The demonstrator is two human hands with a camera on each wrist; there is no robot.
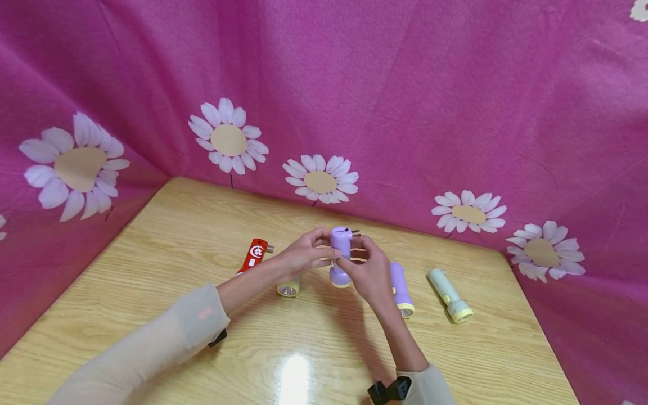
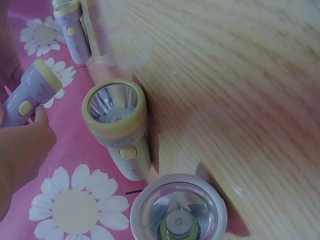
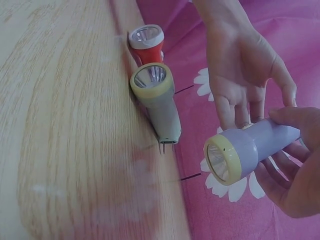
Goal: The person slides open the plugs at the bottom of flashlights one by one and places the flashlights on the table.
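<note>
Our right hand [image 1: 372, 271] pinched the purple flashlight [image 1: 340, 243] between thumb and fingers, while our left hand [image 1: 302, 251] was loosely spread, its fingertips at the side with the yellow switch [image 2: 25, 108]; whether they bore any weight, we couldn't tell. We judged the step in hand to be two-handed handling of the flashlight; the next move seemed to call for a steady right grip and light left fingers. Its long axis ran nearly upright above the table [image 1: 177, 236], lens [image 3: 217, 165] down, prongs [image 1: 356, 233] pointing to our right.
</note>
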